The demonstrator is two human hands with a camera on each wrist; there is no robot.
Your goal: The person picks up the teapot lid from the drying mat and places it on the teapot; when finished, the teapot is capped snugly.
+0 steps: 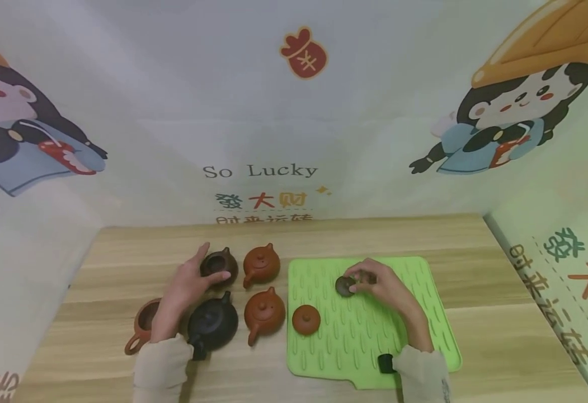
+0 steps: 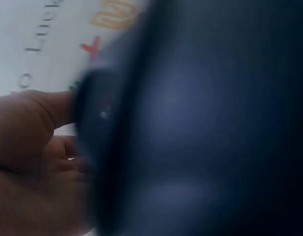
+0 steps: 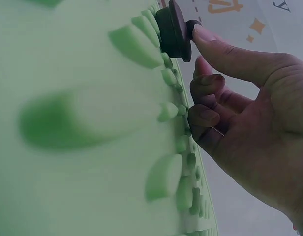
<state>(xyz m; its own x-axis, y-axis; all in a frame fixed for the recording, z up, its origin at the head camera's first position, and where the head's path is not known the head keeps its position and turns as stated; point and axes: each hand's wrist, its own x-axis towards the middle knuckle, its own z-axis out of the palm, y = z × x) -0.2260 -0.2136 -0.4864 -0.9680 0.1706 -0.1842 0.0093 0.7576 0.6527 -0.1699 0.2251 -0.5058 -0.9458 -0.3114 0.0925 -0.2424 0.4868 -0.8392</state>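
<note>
A dark brown teapot [image 1: 227,260] without a lid, its round opening facing up, stands at the back left of the wooden table. My left hand [image 1: 185,285] grips it, thumb and fingers spread around its sides. In the left wrist view a large blurred dark shape [image 2: 200,118] hides most of that hold. Over on the green mat, my right hand [image 1: 381,282] pinches the knob of a small dark teapot lid [image 1: 343,286] between thumb and finger. The right wrist view shows the lid [image 3: 172,32] with its rim upright in the picture, right at the mat's ridges.
A black teapot [image 1: 213,323] and two reddish-brown lidded teapots [image 1: 262,264] stand near the left hand. Partly behind the left wrist is an open reddish-brown pot [image 1: 145,319]. A reddish-brown lid [image 1: 306,320] lies on the ridged green mat [image 1: 364,347]. Printed cloth hangs behind the table.
</note>
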